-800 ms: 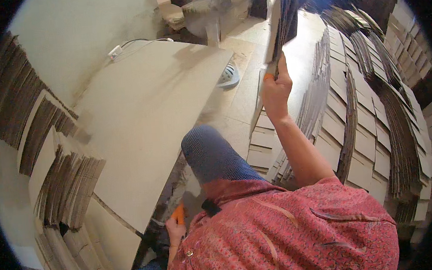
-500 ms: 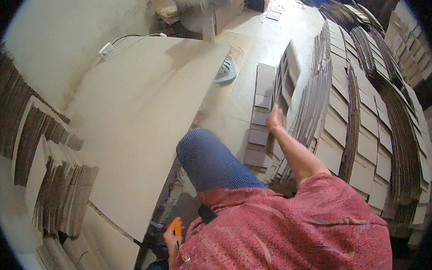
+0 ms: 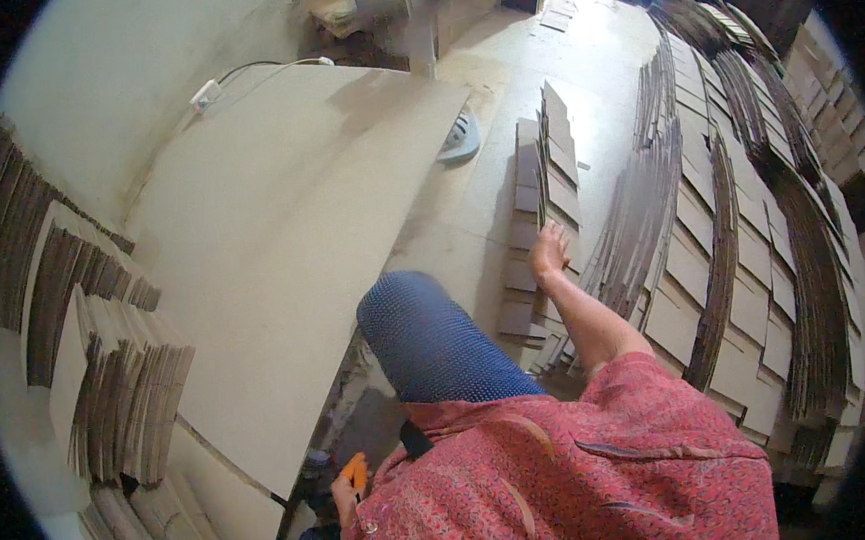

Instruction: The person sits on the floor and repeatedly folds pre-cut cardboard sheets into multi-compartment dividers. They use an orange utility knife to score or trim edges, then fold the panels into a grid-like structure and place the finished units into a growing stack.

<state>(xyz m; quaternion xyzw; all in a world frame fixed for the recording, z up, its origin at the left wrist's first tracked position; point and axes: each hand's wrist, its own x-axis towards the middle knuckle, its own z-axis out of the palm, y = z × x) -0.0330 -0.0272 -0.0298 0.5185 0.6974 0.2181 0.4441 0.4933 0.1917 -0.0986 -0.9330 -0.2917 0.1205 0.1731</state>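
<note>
My right hand [image 3: 550,251] reaches forward over the floor. Its fingers are stretched out against the near end of a batch of overlapping grey cardboard pieces [image 3: 559,151]. That batch lies along a row of similar cardboard pieces [image 3: 518,286] on its left. Low down beside my shirt, my left hand [image 3: 344,497] is closed around a small orange object [image 3: 355,472]; its kind cannot be made out. Part of that hand is hidden by the shirt.
A wide pale board table [image 3: 279,221] spans my left, with cardboard stacks [image 3: 125,392] at its left side. Long rows of overlapping cardboard [image 3: 724,280] cover the floor on the right. A white power strip [image 3: 205,95] and a grey plastic item [image 3: 460,140] are farther off.
The cardboard batch, tilted up in my right hand before, now lies along the row. My right hand's fingers have loosened from it. The left hand keeps the orange object.
</note>
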